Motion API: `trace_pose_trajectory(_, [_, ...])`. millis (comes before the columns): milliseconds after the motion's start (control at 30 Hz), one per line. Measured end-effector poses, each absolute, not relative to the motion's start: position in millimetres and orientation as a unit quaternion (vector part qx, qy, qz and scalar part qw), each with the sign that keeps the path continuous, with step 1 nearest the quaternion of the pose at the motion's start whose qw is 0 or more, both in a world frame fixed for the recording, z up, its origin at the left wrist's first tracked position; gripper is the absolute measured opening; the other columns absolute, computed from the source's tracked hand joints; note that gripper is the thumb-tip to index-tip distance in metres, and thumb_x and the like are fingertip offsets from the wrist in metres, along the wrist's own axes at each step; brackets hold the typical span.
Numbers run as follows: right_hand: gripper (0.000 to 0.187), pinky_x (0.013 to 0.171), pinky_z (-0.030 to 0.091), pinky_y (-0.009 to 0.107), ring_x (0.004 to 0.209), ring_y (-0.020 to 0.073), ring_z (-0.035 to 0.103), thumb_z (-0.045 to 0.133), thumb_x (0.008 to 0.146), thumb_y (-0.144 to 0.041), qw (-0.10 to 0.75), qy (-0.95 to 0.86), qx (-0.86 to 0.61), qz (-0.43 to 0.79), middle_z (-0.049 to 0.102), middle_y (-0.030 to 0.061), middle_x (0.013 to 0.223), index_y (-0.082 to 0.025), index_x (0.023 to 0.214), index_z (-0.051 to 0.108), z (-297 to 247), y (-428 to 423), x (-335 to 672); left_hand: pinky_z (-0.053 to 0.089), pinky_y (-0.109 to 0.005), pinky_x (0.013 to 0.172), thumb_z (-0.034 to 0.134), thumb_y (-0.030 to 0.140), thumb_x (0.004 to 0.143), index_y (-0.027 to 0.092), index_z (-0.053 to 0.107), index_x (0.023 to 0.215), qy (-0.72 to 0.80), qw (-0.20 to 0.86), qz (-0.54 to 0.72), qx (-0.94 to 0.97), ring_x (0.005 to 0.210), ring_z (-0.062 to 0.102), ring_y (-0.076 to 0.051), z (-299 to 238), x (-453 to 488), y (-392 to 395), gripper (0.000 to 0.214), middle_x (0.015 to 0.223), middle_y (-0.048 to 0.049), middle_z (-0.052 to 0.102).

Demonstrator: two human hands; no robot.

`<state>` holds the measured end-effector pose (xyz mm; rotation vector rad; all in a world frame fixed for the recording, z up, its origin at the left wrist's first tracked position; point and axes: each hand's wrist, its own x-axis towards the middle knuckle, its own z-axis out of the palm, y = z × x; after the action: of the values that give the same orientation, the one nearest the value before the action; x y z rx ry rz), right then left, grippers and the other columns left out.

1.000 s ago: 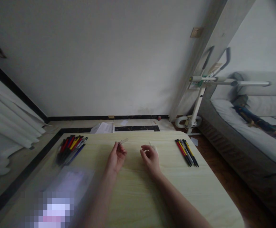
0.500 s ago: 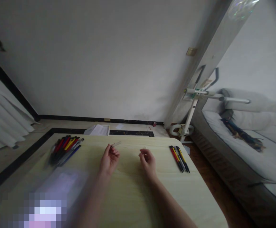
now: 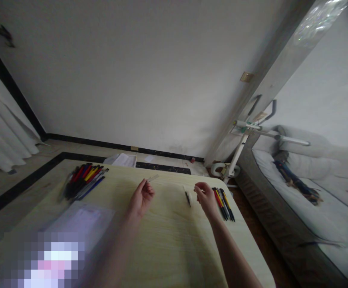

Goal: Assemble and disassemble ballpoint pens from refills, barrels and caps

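Note:
My left hand (image 3: 142, 198) is closed in a pinch on a thin clear pen (image 3: 152, 178), whose see-through end sticks out to the right past the fingertips. Most of its other end is hidden by the fingers. To the right, my right hand (image 3: 205, 198) hovers over the table with thumb and fingers curled together; whether anything small sits between them I cannot make out. A slim pen (image 3: 187, 198) with a dark lower part lies on the table just left of that hand. Beyond the hand on the right, several red, yellow, grey and black pens (image 3: 224, 205) lie side by side.
A heap of mixed pens (image 3: 84, 182) lies at the table's far left, with a clear plastic sleeve (image 3: 84, 218) in front of it. The pale wooden table (image 3: 158, 248) ends near the wall. White exercise equipment (image 3: 236, 156) and a grey sofa (image 3: 269, 192) stand to the right.
My right hand has moved right, towards the row of pens, uncovering the slim pen on the table. My left hand keeps its clear pen. The view has shifted slightly.

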<state>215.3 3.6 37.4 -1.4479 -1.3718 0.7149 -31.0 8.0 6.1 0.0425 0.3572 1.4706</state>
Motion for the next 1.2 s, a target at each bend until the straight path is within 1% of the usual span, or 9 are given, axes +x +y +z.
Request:
trace_pose_trajectory(100, [0.023, 0.052, 0.041, 0.023, 0.057, 0.0129, 0.054, 0.051, 0.072, -0.035, 0.392, -0.635, -0.624, 0.233, 0.061, 0.0035, 0.069, -0.014, 0.075, 0.060, 41, 9, 221, 0.041, -0.018, 0.046, 0.054, 0.015, 0.078, 0.012, 0.058, 0.072, 0.159, 0.727, 0.667, 0.017, 0.050, 0.050, -0.006, 6, -30, 7, 0.008, 0.056, 0.0003, 0.055])
trace_pose_trajectory(167, [0.022, 0.058, 0.040, 0.024, 0.063, 0.0141, 0.055, 0.049, 0.073, -0.033, 0.310, -0.670, -0.647, 0.189, 0.062, 0.0036, 0.068, -0.015, 0.073, 0.062, 44, 13, 219, 0.041, -0.018, 0.046, 0.054, 0.015, 0.078, 0.012, 0.058, 0.072, 0.157, 0.727, 0.668, 0.019, 0.049, 0.049, -0.006, 6, -30, 7, 0.008, 0.056, 0.0004, 0.055])
trace_pose_trajectory(300, [0.020, 0.060, 0.037, 0.023, 0.069, 0.0145, 0.056, 0.050, 0.074, -0.031, 0.164, -0.691, -0.697, 0.096, 0.063, 0.0053, 0.077, -0.017, 0.074, 0.064, 46, 21, 208, 0.040, -0.018, 0.046, 0.055, 0.015, 0.077, 0.012, 0.058, 0.072, 0.155, 0.728, 0.667, 0.020, 0.049, 0.049, -0.006, 6, -30, 7, 0.007, 0.056, 0.0006, 0.055])
trace_pose_trajectory(400, [0.019, 0.064, 0.036, 0.023, 0.077, 0.0158, 0.057, 0.050, 0.075, -0.030, 0.105, -0.700, -0.704, 0.064, 0.062, 0.0064, 0.086, -0.018, 0.076, 0.065, 45, 26, 201, 0.040, -0.018, 0.045, 0.055, 0.014, 0.077, 0.012, 0.058, 0.072, 0.161, 0.728, 0.666, 0.015, 0.049, 0.049, -0.006, 7, -30, 6, 0.007, 0.055, 0.0007, 0.055])
trace_pose_trajectory(567, [0.020, 0.065, 0.037, 0.024, 0.081, 0.0173, 0.057, 0.050, 0.074, -0.032, 0.064, -0.708, -0.700, 0.062, 0.061, 0.0068, 0.092, -0.020, 0.078, 0.066, 43, 31, 196, 0.040, -0.018, 0.046, 0.056, 0.015, 0.076, 0.012, 0.058, 0.072, 0.165, 0.728, 0.666, 0.014, 0.049, 0.048, -0.005, 7, -30, 7, 0.005, 0.055, 0.0012, 0.054])
trace_pose_trajectory(1200, [0.024, 0.064, 0.039, 0.026, 0.081, 0.0186, 0.059, 0.045, 0.076, -0.029, 0.034, -0.700, -0.712, 0.038, 0.060, 0.0072, 0.092, -0.019, 0.081, 0.066, 40, 27, 185, 0.038, -0.018, 0.045, 0.059, 0.015, 0.073, 0.012, 0.057, 0.071, 0.177, 0.724, 0.666, 0.022, 0.048, 0.048, -0.005, 7, -29, 7, 0.004, 0.055, 0.0019, 0.053])
